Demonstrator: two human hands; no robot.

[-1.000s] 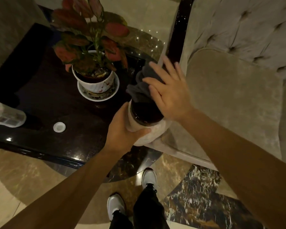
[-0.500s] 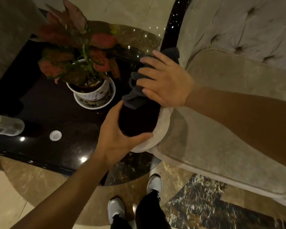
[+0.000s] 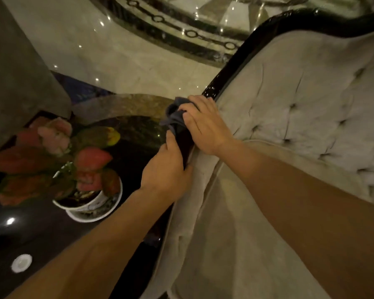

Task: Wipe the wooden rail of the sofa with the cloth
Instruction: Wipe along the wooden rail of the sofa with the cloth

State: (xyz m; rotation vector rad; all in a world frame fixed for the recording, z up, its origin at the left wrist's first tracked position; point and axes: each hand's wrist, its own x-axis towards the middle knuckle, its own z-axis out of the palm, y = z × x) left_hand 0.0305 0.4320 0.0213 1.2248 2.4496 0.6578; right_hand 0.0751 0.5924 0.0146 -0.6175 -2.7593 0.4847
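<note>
The sofa's dark glossy wooden rail (image 3: 231,67) runs up along the edge of the tufted beige backrest (image 3: 307,100) and curves right at the top. A grey-blue cloth (image 3: 174,117) is bunched on the rail's lower stretch. My right hand (image 3: 205,124) presses down on the cloth, fingers curled over it and the rail. Just below, my left hand (image 3: 166,169) wraps around the rail, thumb on the sofa side. The rail under both hands is mostly hidden.
A potted plant (image 3: 58,160) with red leaves stands in a white pot on a saucer on the dark glossy side table (image 3: 30,234) at the left. A small white cap (image 3: 21,262) lies near the table's front. Polished marble floor (image 3: 121,52) lies beyond.
Both hands have slid up the rail from the armrest's front end. The right hand moved the cloth higher, and the left hand shifted from cupping the armrest end to gripping the rail. The view tilted up.
</note>
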